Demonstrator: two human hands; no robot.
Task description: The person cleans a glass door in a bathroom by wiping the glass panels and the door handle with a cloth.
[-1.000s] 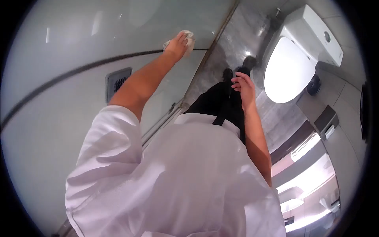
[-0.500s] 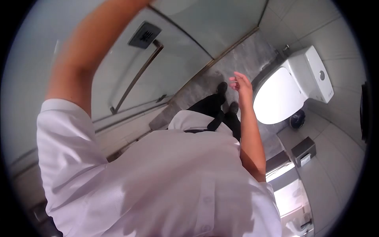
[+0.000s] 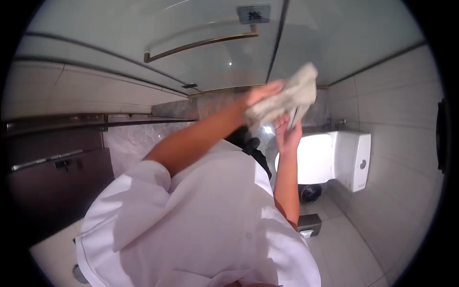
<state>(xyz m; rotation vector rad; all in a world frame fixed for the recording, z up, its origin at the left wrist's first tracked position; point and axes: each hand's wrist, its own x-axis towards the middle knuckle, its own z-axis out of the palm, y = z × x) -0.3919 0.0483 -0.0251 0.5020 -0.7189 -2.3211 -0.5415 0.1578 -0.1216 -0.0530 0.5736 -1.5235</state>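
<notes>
A light grey-beige folded cloth [image 3: 287, 98] is held up in front of me, smeared by motion. My left hand [image 3: 263, 93] grips its left side, with the fingers partly blurred. From below, my right hand [image 3: 289, 136] has its fingers closed on the lower edge of the cloth. Behind the hands stands a glass door with a metal bar handle [image 3: 201, 44] and a small sign plate [image 3: 253, 14]; neither hand touches the handle.
To the right is a white toilet [image 3: 311, 160] with its lid down and a tank [image 3: 361, 162]. A black-lined bin [image 3: 311, 193] sits beside it, and a dark paper holder [image 3: 310, 224] is near my right elbow. A dark panel [image 3: 62, 186] is at the left.
My left arm has come down from high on the left, and the cloth is now in view between both hands. My view has turned, so the door handle and toilet appear shifted.
</notes>
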